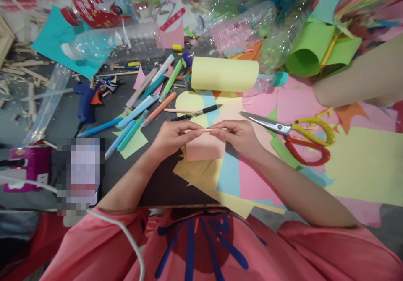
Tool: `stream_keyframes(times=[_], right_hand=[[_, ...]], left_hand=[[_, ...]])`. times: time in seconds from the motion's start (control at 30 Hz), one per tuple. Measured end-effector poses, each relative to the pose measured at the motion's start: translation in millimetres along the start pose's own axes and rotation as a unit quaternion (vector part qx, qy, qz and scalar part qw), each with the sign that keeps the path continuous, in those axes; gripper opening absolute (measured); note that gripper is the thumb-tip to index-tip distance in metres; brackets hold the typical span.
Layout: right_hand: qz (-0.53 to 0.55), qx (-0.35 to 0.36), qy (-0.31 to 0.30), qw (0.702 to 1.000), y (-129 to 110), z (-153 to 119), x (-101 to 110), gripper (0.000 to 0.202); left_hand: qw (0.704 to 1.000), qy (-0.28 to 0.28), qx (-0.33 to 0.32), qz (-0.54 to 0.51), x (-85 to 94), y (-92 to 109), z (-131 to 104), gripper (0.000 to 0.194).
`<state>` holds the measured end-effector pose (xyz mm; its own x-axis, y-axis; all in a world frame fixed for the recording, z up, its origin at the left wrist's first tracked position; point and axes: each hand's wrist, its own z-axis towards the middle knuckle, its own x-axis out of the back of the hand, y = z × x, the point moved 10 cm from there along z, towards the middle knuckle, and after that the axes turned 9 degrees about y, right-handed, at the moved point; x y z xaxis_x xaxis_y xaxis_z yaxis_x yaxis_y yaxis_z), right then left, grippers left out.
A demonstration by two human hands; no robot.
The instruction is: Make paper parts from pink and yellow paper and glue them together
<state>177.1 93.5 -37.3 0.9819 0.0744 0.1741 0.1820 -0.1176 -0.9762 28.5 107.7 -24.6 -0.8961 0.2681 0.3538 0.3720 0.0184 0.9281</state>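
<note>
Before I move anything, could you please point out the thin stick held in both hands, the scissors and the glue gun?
Thin stick (205,130): head view, on its exposed middle.
Scissors (282,128): head view, on the metal near the pivot.
Glue gun (85,110): head view, on its blue handle.

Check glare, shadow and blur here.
Head view: glints on the clear bottles; head view: a rounded shadow on the pink shirt; head view: mosaic pixels cover the phone; head view: wood scraps look soft, the pale stick fairly clear.

Scissors (284,129), markers (159,109) and a glue gun (85,103) show a craft workspace.
</note>
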Motion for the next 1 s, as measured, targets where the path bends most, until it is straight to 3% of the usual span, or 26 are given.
stream_keyframes(times=[0.53,0.77,1.0], right_hand=[[0.030,0.004,0.009,0.999,-0.9,0.7,0.8,0.027],[0.034,0.017,0.027,0.999,-3.7,2.1,4.0,0.030],[0.052,0.008,0.032,0.998,-1.3,3.0,4.8,0.024]], left_hand=[[1.000,0.016,-0.010,-0.013,2.2,1.7,0.2,0.026],[0.997,0.025,0.015,-0.074,-1.5,-3.5,1.0,0.038],[0.995,0.034,0.025,-0.094,-1.8,-7.0,-0.3,0.028]])
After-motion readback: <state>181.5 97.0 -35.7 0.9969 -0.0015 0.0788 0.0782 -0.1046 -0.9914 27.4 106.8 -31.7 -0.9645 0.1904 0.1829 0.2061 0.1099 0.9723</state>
